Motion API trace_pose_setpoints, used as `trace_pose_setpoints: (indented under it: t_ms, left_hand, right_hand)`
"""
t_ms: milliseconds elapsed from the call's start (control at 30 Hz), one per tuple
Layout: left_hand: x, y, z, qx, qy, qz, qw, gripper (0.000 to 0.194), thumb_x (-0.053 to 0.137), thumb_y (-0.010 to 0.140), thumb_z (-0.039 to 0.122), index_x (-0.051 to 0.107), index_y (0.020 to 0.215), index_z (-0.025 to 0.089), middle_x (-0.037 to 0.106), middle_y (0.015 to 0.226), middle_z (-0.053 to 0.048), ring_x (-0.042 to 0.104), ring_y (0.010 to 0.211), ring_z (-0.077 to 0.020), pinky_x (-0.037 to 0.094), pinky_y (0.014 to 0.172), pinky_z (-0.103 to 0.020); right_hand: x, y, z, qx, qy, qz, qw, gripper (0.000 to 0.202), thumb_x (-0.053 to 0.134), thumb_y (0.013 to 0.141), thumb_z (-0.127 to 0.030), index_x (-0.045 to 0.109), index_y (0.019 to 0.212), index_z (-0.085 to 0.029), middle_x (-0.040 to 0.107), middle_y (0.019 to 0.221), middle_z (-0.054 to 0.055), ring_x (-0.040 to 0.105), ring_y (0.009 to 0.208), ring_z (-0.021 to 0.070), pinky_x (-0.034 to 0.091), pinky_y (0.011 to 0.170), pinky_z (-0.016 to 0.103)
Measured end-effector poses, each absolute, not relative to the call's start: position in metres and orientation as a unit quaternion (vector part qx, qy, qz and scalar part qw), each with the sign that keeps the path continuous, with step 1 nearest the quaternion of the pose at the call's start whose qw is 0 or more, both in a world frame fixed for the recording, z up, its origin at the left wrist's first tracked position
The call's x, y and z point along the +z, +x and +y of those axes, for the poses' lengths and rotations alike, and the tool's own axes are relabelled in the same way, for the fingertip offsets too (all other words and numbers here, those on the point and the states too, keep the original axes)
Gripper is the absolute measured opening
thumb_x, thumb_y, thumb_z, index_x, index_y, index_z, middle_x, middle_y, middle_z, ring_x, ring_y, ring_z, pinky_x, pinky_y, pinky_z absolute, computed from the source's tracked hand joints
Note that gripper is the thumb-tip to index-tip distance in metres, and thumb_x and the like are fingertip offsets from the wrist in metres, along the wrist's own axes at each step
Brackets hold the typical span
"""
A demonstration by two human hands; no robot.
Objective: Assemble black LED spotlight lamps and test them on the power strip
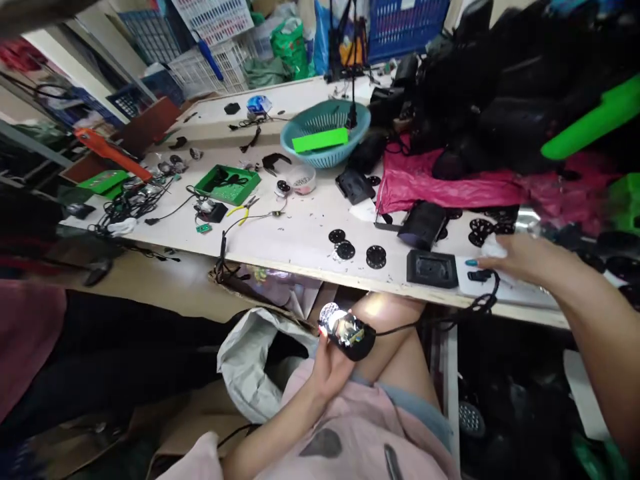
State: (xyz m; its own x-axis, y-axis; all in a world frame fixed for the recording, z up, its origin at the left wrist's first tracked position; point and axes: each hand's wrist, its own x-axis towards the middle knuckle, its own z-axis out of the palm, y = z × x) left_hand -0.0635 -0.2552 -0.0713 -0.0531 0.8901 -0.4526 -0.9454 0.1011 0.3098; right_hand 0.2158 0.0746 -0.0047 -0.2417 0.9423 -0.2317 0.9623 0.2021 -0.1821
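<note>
Over my lap, my left hand (pixel 334 363) is wrapped round an opened black lamp (pixel 361 345). Its shiny inner parts show, and a bright round disc (pixel 329 312) sticks out at its upper left. A black cord (pixel 400 329) runs from the lamp towards the table's right end. At that end my right hand (pixel 525 259) is closed on a white crumpled tissue (pixel 494 247), just above the tabletop. Beneath and beside these fingers lie a small black plug (pixel 479 275) and a looped cord. Left of it sits a black rectangular housing (pixel 432 269).
Black perforated discs (pixel 376 257) lie near the table's front edge (pixel 310 270). A teal basket (pixel 325 157), a green tray (pixel 227 185) and yellow-handled pliers (pixel 243 212) stand farther back. Pink plastic (pixel 450 183) and black housings crowd the right. A white sack (pixel 245 367) opens beside my lap.
</note>
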Motion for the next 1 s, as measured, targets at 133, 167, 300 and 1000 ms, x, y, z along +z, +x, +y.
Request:
trace_pose_setpoints:
  t_ms: [133, 167, 300, 1000]
  left_hand:
    - [-0.074, -0.060, -0.255, 0.648, -0.074, 0.342, 0.677, 0.081, 0.078, 0.070, 0.058, 0.056, 0.135, 0.015, 0.067, 0.130, -0.013, 0.031, 0.146, -0.0251, 0.024, 0.121, -0.036]
    - [-0.074, -0.059, -0.255, 0.648, -0.080, 0.346, 0.674, 0.079, 0.078, 0.071, 0.057, 0.057, 0.134, 0.015, 0.067, 0.130, -0.012, 0.031, 0.146, -0.0245, 0.025, 0.121, -0.035]
    - [-0.073, -0.057, -0.256, 0.655, -0.092, 0.352, 0.663, 0.068, 0.080, 0.071, 0.049, 0.061, 0.128, 0.017, 0.067, 0.130, -0.008, 0.030, 0.147, -0.0231, 0.028, 0.120, -0.033]
    - [-0.078, -0.061, -0.248, 0.689, -0.077, 0.311, 0.650, 0.049, 0.054, 0.092, 0.046, 0.058, 0.134, 0.022, 0.063, 0.136, -0.006, 0.037, 0.144, -0.0256, 0.036, 0.116, -0.043]
  right_hand:
    - [0.014, 0.201, 0.071, -0.130, 0.633, 0.748, 0.151, 0.065, 0.075, 0.072, -0.058, 0.062, 0.120, -0.016, 0.065, 0.118, 0.024, 0.061, 0.103, 0.0363, 0.038, 0.074, 0.041]
    - [0.018, 0.197, 0.070, -0.131, 0.636, 0.744, 0.159, 0.069, 0.076, 0.072, -0.058, 0.061, 0.123, -0.015, 0.063, 0.121, 0.025, 0.060, 0.107, 0.0369, 0.038, 0.076, 0.041]
    - [0.026, 0.189, 0.069, -0.146, 0.640, 0.739, 0.151, 0.079, 0.078, 0.071, -0.056, 0.056, 0.131, -0.009, 0.057, 0.129, 0.029, 0.054, 0.116, 0.0389, 0.035, 0.082, 0.045]
    - [-0.011, 0.205, 0.097, -0.083, 0.612, 0.762, 0.192, 0.079, 0.073, 0.074, -0.059, 0.054, 0.136, -0.014, 0.058, 0.131, 0.029, 0.056, 0.117, 0.0407, 0.036, 0.077, 0.042]
